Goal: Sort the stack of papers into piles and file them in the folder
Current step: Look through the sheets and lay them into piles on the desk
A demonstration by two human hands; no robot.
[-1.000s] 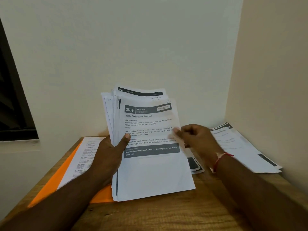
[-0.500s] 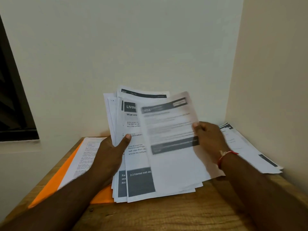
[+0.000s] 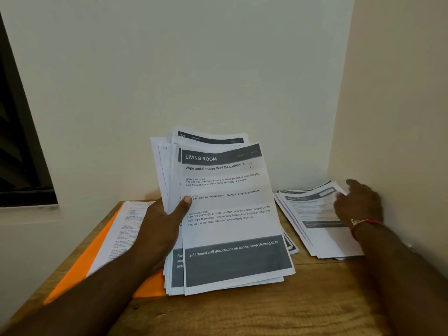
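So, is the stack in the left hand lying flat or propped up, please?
Propped up: the left hand grips the stack at a tilt, its bottom edge on the table.

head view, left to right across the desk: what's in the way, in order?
orange folder → printed sheet lying on the folder → left hand → held paper stack, "LIVING ROOM" sheet on top → sorted pile by the right wall → right hand on that pile.
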